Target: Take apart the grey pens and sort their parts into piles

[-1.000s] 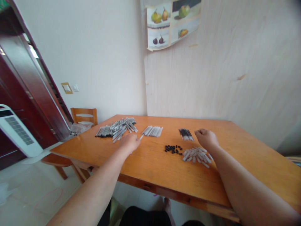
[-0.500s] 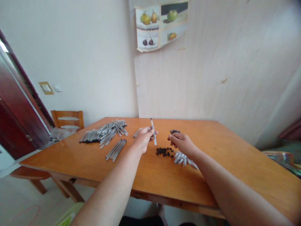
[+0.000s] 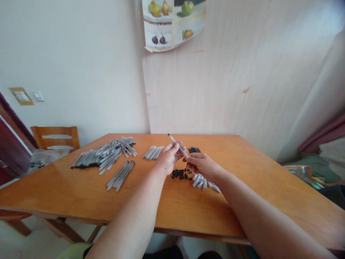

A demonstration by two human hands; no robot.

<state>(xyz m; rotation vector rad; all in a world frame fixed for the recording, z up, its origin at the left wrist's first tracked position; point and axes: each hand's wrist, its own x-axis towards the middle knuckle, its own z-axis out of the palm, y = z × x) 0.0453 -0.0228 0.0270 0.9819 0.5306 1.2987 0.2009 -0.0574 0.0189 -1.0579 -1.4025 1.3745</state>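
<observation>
My left hand (image 3: 167,158) is closed round a clear pen (image 3: 174,141) with a dark upper end, held tilted above the table. At the pen's lower end, the pinched fingers of my right hand (image 3: 206,166) meet it; whatever small piece they grip is hidden. Short black plugs (image 3: 178,175) lie scattered below the two hands. Beside them, partly behind my right wrist, is a heap of whitish pen caps (image 3: 199,181). A bundle of thin dark pieces (image 3: 194,149) rests just beyond my right hand. Left of my left hand lies a row of whitish sticks (image 3: 151,153).
On the left of the wooden table (image 3: 151,201) are a large pile of pens (image 3: 109,154) and a small row of pens (image 3: 120,176). A wooden chair (image 3: 55,136) with a plastic bag (image 3: 44,160) stands beyond the left edge. Fruit pictures (image 3: 174,23) hang on the wall.
My right hand has come left to the pen's lower end. The pen, upright before, now leans with its top to the left. The camera view has turned slightly right.
</observation>
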